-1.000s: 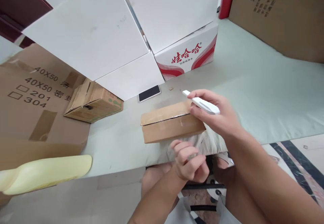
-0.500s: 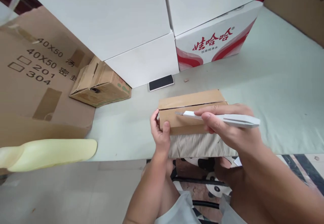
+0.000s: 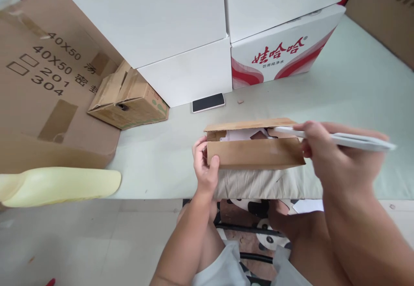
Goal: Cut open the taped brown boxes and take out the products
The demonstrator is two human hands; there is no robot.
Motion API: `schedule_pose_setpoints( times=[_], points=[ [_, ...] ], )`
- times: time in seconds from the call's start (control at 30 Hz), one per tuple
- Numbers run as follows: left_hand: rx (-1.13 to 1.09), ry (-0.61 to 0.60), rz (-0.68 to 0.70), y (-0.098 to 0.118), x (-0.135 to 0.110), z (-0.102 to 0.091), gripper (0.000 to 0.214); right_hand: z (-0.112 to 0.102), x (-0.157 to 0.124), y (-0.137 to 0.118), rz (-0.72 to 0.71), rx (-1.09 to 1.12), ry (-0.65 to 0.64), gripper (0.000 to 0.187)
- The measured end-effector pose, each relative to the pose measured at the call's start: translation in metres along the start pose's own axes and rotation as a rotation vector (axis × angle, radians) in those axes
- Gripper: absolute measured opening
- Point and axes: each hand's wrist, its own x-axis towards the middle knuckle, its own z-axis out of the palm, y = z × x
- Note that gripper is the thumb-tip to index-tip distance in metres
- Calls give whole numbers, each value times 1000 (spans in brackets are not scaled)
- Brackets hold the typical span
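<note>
A small brown cardboard box (image 3: 255,154) rests near the front edge of the cloth-covered surface, its top flaps parted. Through the gap some white and dark contents (image 3: 237,135) show, too partly hidden to name. My left hand (image 3: 206,165) grips the box's left end, thumb on the front side and fingers round the end. My right hand (image 3: 336,148) is closed round a white utility knife (image 3: 359,140). The knife's front end points left at the right part of the opening; its blade tip is hard to make out there.
Stacked white boxes (image 3: 184,77) and a red-and-white carton (image 3: 281,59) stand at the back. A phone (image 3: 208,102) lies before them. At left are a worn small carton (image 3: 139,113), a large carton (image 3: 48,105) and a pale yellow object (image 3: 64,184).
The box's flaps have come apart, exposing its inside. My right hand has moved right with the knife. My left hand keeps its hold on the box.
</note>
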Motion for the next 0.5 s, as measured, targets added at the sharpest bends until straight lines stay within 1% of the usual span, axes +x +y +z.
schedule_pose_setpoints(
  times=[0.07, 0.13, 0.17, 0.2, 0.23, 0.27, 0.33, 0.4, 0.43, 0.47, 0.5],
  points=[
    [-66, -5, -2, -3, -2, -1, 35, -8, 5, 12, -4, 37, 155, 20],
    [-133, -12, 7, -4, -4, -3, 28, -13, 11, 33, -58, 142, 312, 27],
    [-164, -13, 20, -4, -5, -4, 27, -14, 14, 46, -73, 175, 359, 27],
    [-193, -16, 41, -3, -6, -5, 28, -15, 18, 62, -71, 165, 362, 25],
    [-222, -23, 65, -1, -6, -6, 31, -16, 21, 80, -47, 107, 309, 22],
    [-250, -36, 93, 1, -6, -7, 36, -17, 24, 98, -15, 6, 207, 21],
    [-288, -72, 146, 4, -6, -8, 44, -20, 29, 132, 6, -243, -63, 32],
    [-275, -120, 163, 7, -5, -8, 46, -23, 31, 158, -40, -431, -280, 41],
    [-248, -141, 157, 8, -3, -7, 46, -24, 31, 165, -61, -488, -341, 44],
    [-206, -166, 150, 9, -2, -6, 47, -25, 31, 168, -74, -512, -364, 46],
    [-154, -198, 152, 9, 0, -5, 49, -25, 30, 166, -84, -501, -355, 46]
  ],
)
